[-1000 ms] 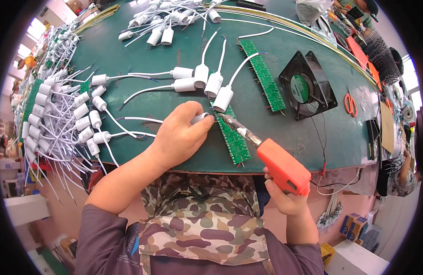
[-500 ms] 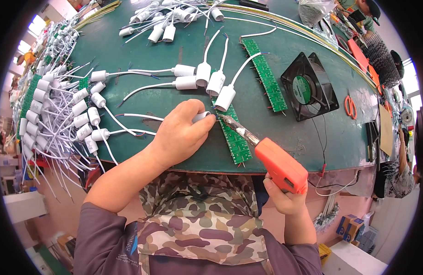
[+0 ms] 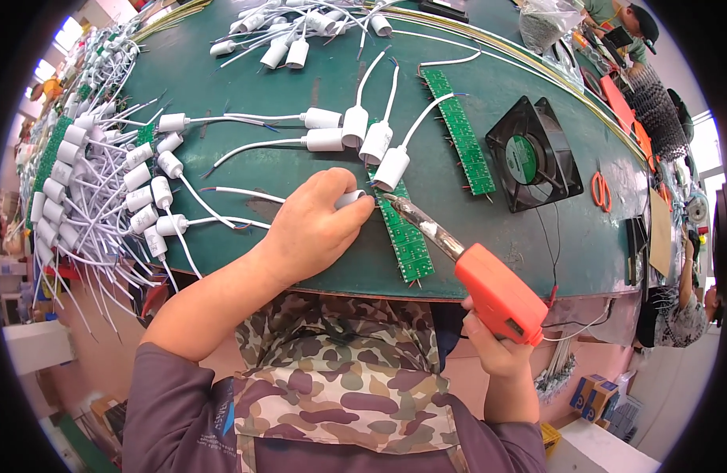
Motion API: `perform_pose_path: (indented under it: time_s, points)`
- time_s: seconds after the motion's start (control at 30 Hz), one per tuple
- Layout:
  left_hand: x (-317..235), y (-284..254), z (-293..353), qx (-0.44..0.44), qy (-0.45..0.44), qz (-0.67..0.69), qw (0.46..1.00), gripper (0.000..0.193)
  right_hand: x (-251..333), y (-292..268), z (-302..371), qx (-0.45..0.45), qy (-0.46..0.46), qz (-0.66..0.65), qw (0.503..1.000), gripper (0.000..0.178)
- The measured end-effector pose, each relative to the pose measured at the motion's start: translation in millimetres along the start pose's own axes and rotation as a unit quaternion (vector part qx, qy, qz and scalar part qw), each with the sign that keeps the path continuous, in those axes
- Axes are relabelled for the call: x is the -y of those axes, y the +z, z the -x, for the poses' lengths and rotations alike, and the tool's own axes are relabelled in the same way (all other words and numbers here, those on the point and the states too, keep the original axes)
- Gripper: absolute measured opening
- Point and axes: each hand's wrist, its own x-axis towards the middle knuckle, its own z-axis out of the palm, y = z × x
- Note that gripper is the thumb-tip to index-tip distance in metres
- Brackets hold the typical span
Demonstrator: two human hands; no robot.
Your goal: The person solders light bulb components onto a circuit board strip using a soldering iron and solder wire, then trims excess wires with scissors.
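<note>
My left hand (image 3: 315, 225) is closed round a white cylindrical socket (image 3: 349, 199) with a trailing white wire, pressing its end to the left edge of a green circuit-board strip (image 3: 409, 246). In my right hand (image 3: 499, 351), fingers wrapped round the grip, is an orange soldering gun (image 3: 501, 290). Its metal tip points up and left, close to the upper part of the strip, beside the held socket; whether it touches cannot be made out. Three white sockets (image 3: 392, 167) with wires rest upright or leaning around the strip's far end.
Another green strip (image 3: 462, 134) lies to the right, then a black fan (image 3: 534, 158) and orange-handled scissors (image 3: 601, 191). Many wired sockets pile up at the left (image 3: 64, 169) and far side (image 3: 296, 54). Long thin rods (image 3: 568, 75) run along the far right. Other people work beyond.
The soldering gun and my right hand have shifted slightly right, the tip staying near the strip. My left hand keeps its hold on the socket. The whole view has drifted a little.
</note>
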Motion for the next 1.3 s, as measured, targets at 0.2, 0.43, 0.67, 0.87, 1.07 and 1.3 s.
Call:
perform_pose_path:
  time_s: [0.2,0.43,0.67,0.87,1.07,1.3]
  points:
    - [-2.1,0.0,-1.7,0.007,-0.001,-0.004,1.0,0.033,1.4,-5.0,1.6,0.005,0.004,0.017,1.0,0.04]
    - [-2.0,0.3,-2.9,0.004,0.005,-0.008,1.0,0.033,-1.9,-4.4,2.8,0.003,-0.003,0.026,1.0,0.041]
    - [-2.8,-1.6,-8.4,0.002,-0.025,0.065,0.998,0.026,-1.8,0.4,7.5,-0.052,0.056,-0.025,0.997,0.05]
    - [-3.5,0.0,-11.5,0.0,-0.052,0.114,0.992,0.02,-1.7,-1.3,6.7,-0.036,0.048,-0.018,0.998,0.048]
    - [-8.2,4.1,-14.9,-0.012,-0.08,0.13,0.988,0.014,-4.4,-0.5,6.2,-0.019,0.014,-0.021,1.0,0.043]
    - [-8.7,8.2,-17.0,-0.01,-0.045,0.057,0.997,0.012,-6.9,2.6,2.0,-0.025,0.005,-0.032,0.999,0.044]
